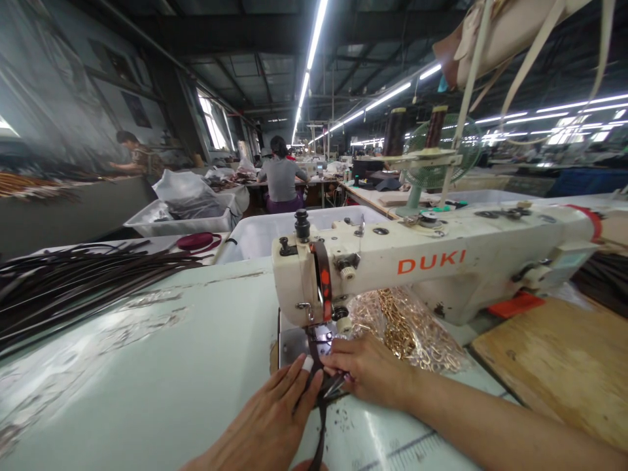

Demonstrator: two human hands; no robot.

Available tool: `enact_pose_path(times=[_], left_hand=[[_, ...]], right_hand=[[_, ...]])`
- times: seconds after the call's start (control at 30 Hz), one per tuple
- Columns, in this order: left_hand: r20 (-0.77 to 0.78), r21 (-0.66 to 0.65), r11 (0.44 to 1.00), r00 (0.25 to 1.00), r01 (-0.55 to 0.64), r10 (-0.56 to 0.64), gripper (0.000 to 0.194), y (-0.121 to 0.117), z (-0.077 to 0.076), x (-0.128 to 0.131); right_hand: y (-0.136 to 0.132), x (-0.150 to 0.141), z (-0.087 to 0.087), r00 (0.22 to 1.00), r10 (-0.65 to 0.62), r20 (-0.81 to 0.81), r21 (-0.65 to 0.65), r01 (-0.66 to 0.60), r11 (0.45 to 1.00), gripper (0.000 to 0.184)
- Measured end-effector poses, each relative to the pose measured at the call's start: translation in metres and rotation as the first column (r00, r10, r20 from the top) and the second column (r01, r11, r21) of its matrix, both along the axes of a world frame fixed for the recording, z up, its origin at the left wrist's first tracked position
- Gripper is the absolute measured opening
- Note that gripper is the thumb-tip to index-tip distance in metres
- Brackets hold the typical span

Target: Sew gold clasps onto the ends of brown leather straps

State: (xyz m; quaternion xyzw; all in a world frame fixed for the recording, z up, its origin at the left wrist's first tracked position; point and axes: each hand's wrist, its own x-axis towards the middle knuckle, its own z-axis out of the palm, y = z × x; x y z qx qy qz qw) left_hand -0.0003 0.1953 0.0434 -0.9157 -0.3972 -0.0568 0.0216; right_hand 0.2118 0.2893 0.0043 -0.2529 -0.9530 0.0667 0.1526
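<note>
A dark brown strap point(321, 425) runs from under the presser foot of the white sewing machine point(363, 261) down toward the table's front edge. My left hand point(277, 409) lies at its left side, fingers stretched forward and thumb against it, holding it near the needle plate point(294, 347). One of its fingertips wears a white wrap point(307, 364). On the other side my right hand point(370, 369) is closed, its fingertips at the strap just below the foot. From beneath that hand sticks a pointed metal tool point(334, 386), seemingly thread snips; its grip is hidden.
Dark straps point(88, 278) lie piled at left, with a maroon strap coil point(199, 242) nearby. A bag of gold metal hardware point(405, 327) sits behind my right hand. At right is a wooden board point(554, 360). White bins and seated co-workers point(282, 176) are farther back.
</note>
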Motion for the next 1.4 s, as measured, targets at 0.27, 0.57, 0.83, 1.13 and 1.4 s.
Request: enact_pose_path(times=[0.27, 0.57, 0.83, 1.13, 1.4], left_hand=[[-0.048, -0.007, 1.000, 0.999, -0.019, 0.019, 0.067, 0.000, 0.001, 0.003], [-0.013, -0.079, 0.996, 0.999, -0.037, 0.036, 0.068, 0.001, 0.000, 0.001], [0.011, -0.108, 0.994, 0.999, -0.031, 0.033, 0.072, 0.000, 0.003, 0.000], [-0.019, -0.095, 0.995, 1.000, -0.022, 0.020, 0.066, -0.001, 0.010, 0.002], [0.037, -0.081, 0.997, 0.999, -0.011, 0.015, 0.068, 0.000, 0.007, 0.000]], right_hand=[[0.000, 0.000, -0.001, 1.000, 0.005, 0.000, 0.005, -0.005, 1.000, 0.012], [-0.002, 0.000, -0.001, 1.000, -0.001, 0.013, 0.009, 0.001, 1.000, 0.013], [-0.001, 0.000, 0.000, 1.000, -0.007, 0.016, -0.013, 0.007, 1.000, 0.015], [-0.001, 0.001, 0.001, 1.000, 0.012, -0.002, -0.016, -0.012, 1.000, 0.017], [-0.001, 0.000, -0.001, 1.000, 0.008, -0.010, 0.009, -0.008, 1.000, 0.017]])
